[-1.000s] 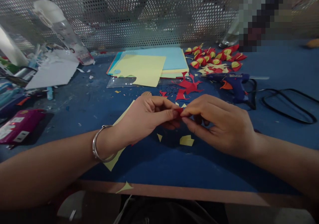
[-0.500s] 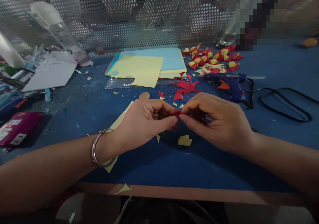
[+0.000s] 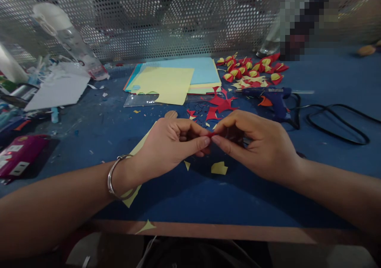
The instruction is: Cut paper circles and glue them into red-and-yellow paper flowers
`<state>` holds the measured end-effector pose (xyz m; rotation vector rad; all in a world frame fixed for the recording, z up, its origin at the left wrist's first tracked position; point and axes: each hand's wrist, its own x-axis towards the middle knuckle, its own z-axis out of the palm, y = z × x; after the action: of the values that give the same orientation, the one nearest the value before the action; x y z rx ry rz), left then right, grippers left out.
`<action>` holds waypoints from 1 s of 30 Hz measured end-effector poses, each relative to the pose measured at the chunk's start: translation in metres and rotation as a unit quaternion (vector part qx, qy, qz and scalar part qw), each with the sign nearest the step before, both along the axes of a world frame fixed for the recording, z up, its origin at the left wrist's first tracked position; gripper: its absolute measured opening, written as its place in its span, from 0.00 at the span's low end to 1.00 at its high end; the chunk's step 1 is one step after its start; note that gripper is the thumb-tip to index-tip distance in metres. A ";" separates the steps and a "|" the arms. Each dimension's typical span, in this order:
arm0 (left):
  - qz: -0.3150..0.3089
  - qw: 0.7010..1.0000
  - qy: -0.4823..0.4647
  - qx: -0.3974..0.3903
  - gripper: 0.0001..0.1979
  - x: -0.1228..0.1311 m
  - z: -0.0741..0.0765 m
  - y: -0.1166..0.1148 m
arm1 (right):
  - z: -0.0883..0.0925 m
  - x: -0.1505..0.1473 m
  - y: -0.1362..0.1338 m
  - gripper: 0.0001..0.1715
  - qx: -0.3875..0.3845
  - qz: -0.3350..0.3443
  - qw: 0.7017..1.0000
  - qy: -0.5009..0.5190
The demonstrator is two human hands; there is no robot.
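Note:
Between the fingertips of both hands is a small red piece [image 3: 210, 134], mostly hidden by the fingers. My left hand [image 3: 175, 141] pinches its left end, and my right hand [image 3: 253, 143] pinches its right end; the fingertips nearly touch. Below them on the blue table [image 3: 190, 200] lie a yellow scrap [image 3: 219, 168] and a smaller yellow triangle. Under my left wrist is a yellow paper strip [image 3: 131, 198]. Red paper offcuts [image 3: 222, 103] lie just beyond the hands, and a wooden stick's rounded end [image 3: 171, 114] shows behind my left hand.
Coloured sheets [image 3: 205, 71] lie at the back, beside red and yellow folded pieces [image 3: 253, 67]. A blue glue gun [image 3: 278, 101] with a black cord is at right. A bottle [image 3: 74, 41], white paper [image 3: 59, 87] and a magenta box [image 3: 24, 157] are at left.
The whole view has shifted slightly, so things appear a little further left. Both hands keep their pinch on the red piece, with hardly any change in pose.

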<state>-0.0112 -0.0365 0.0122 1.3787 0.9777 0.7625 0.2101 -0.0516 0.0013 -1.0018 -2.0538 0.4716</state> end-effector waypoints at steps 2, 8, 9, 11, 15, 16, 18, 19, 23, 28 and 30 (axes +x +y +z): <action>-0.002 1.000 -0.001 -0.003 0.08 0.000 0.001 0.000 | 0.000 0.000 0.000 0.04 -0.013 -0.003 1.000 -0.004; -0.007 1.000 -0.008 -0.011 0.08 0.000 0.002 -0.001 | 0.001 0.001 0.000 0.04 -0.023 0.012 1.000 0.003; -0.005 1.000 -0.008 -0.011 0.07 0.000 0.002 -0.001 | 0.001 0.001 -0.001 0.03 -0.022 0.014 1.000 0.003; -0.002 1.000 -0.005 -0.007 0.07 0.000 0.002 -0.001 | 0.000 0.000 0.000 0.03 -0.017 0.014 1.000 0.003; 0.001 1.000 0.005 0.008 0.06 -0.001 0.000 -0.001 | -0.001 0.000 0.000 0.03 -0.007 0.012 1.000 0.006; 0.002 1.000 0.006 0.009 0.05 -0.001 -0.001 -0.001 | -0.001 0.000 0.000 0.03 -0.006 0.011 1.000 0.006; 0.003 1.000 0.007 0.008 0.05 0.000 -0.001 -0.001 | -0.001 0.000 0.000 0.03 -0.003 0.008 1.000 0.004; 0.002 1.000 0.008 0.007 0.05 0.000 -0.001 0.000 | -0.001 0.000 0.000 0.03 0.000 0.007 1.000 0.003; 0.000 1.000 0.023 0.010 0.05 0.001 0.002 -0.001 | -0.002 0.000 0.000 0.05 0.019 0.008 1.000 -0.006; -0.007 0.994 0.069 0.083 0.03 0.000 0.001 0.000 | -0.001 -0.001 0.000 0.07 0.027 0.014 0.999 -0.023; -0.010 0.986 0.096 0.133 0.04 -0.001 -0.001 0.001 | -0.001 -0.002 0.000 0.07 0.027 0.019 0.999 -0.024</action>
<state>-0.0118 -0.0359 0.0116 1.7167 1.0377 0.7762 0.2083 -0.0517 0.0004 -0.9524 -2.1196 0.4143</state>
